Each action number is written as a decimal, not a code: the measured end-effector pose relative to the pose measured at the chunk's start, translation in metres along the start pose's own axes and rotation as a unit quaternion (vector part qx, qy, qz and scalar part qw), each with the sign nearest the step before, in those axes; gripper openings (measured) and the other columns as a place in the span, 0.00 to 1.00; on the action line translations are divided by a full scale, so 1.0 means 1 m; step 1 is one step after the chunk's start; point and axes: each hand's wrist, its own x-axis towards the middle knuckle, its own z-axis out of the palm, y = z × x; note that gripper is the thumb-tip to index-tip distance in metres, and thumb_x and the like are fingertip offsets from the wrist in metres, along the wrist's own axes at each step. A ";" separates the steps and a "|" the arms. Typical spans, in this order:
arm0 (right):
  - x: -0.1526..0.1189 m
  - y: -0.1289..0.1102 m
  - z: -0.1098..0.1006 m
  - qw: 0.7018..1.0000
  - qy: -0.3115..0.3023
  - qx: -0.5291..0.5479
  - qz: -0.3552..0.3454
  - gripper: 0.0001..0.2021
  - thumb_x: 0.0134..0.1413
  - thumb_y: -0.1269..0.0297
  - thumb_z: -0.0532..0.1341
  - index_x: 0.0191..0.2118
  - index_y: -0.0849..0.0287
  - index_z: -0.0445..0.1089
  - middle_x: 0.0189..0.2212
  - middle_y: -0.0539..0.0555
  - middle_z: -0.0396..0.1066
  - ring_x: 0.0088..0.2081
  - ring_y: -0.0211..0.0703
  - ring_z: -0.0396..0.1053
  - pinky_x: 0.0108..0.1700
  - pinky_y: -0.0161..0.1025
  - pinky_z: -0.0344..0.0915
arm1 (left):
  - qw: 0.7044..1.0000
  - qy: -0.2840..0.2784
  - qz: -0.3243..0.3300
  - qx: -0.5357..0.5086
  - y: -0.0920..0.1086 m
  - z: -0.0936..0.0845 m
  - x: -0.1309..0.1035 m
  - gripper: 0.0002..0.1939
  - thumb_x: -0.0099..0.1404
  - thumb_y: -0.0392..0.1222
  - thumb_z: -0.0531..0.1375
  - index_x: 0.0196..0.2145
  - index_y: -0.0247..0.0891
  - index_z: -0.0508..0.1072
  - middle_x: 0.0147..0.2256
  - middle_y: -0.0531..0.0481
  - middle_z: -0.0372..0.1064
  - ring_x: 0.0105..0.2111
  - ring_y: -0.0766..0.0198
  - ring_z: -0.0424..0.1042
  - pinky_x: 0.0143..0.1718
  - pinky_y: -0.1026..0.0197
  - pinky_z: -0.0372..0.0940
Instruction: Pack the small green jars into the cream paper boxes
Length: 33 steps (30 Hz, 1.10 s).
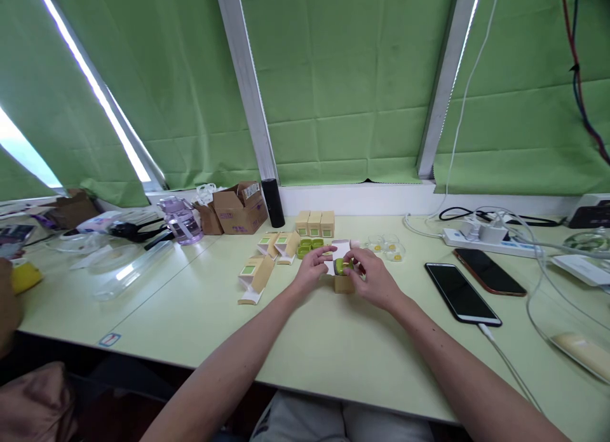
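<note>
One small tan cardboard box [344, 285], white-lined, its flap raised, is steadied at that flap by the left hand [312, 268], while a glossy, rounded green piece [340, 266] at its opening is pinched by the right hand [370, 275], clear round cups [387, 246] being set behind-right of the box.

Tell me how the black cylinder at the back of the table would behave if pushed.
The black cylinder would probably tip if pushed near its top, being tall and narrow on its end. Once down, its round side would likely let it roll. It looks stiff, with no dents or sagging visible.
</note>
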 end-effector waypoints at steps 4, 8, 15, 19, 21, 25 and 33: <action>0.002 0.002 0.004 0.999 0.028 -0.017 -0.008 0.07 0.67 0.68 0.54 0.38 0.53 0.68 0.34 0.54 0.73 0.40 0.50 0.67 0.43 0.45 0.63 | 1.000 -0.001 0.001 0.002 0.001 0.000 -0.001 0.31 0.45 0.33 0.59 0.49 0.35 0.79 0.49 0.40 0.76 0.50 0.53 0.72 0.43 0.60 0.65; 0.003 0.004 0.007 0.999 0.040 -0.019 -0.005 0.08 0.67 0.68 0.55 0.38 0.53 0.70 0.34 0.54 0.74 0.40 0.51 0.68 0.42 0.44 0.63 | 1.000 0.000 0.001 0.003 -0.001 0.000 -0.002 0.31 0.45 0.33 0.59 0.49 0.36 0.79 0.49 0.40 0.76 0.51 0.52 0.72 0.44 0.60 0.65; 0.002 0.005 0.009 0.999 0.046 -0.011 -0.009 0.08 0.67 0.69 0.55 0.37 0.53 0.70 0.34 0.54 0.74 0.41 0.50 0.68 0.43 0.44 0.63 | 1.000 0.004 0.001 0.004 -0.001 0.000 -0.001 0.31 0.45 0.33 0.59 0.49 0.36 0.79 0.49 0.40 0.76 0.51 0.52 0.72 0.45 0.59 0.66; 0.003 0.005 0.010 0.999 0.047 -0.012 -0.007 0.08 0.66 0.70 0.56 0.37 0.53 0.70 0.34 0.54 0.74 0.41 0.50 0.68 0.43 0.44 0.64 | 1.000 0.000 0.002 0.004 0.000 -0.001 -0.001 0.31 0.45 0.33 0.59 0.49 0.36 0.79 0.48 0.40 0.77 0.50 0.53 0.72 0.44 0.60 0.66; 0.003 0.006 0.011 0.999 0.046 -0.015 -0.009 0.08 0.66 0.70 0.56 0.37 0.53 0.70 0.35 0.54 0.74 0.41 0.50 0.68 0.44 0.45 0.64 | 1.000 -0.002 0.003 0.002 0.000 -0.001 -0.001 0.31 0.45 0.33 0.59 0.49 0.35 0.79 0.47 0.40 0.77 0.49 0.53 0.73 0.43 0.60 0.65; 0.003 0.008 0.013 0.998 0.052 -0.011 -0.012 0.08 0.65 0.71 0.57 0.35 0.53 0.70 0.36 0.54 0.73 0.42 0.50 0.69 0.45 0.46 0.65 | 1.000 -0.009 0.003 0.002 0.000 -0.001 -0.001 0.31 0.45 0.33 0.59 0.50 0.34 0.78 0.44 0.41 0.78 0.46 0.55 0.74 0.41 0.61 0.64; 0.004 0.009 0.015 0.998 0.064 0.015 0.016 0.09 0.62 0.72 0.59 0.34 0.54 0.75 0.38 0.55 0.74 0.41 0.49 0.72 0.45 0.47 0.69 | 1.000 -0.012 0.000 -0.007 0.001 -0.001 -0.003 0.31 0.46 0.33 0.59 0.50 0.34 0.77 0.44 0.41 0.78 0.44 0.57 0.75 0.43 0.60 0.65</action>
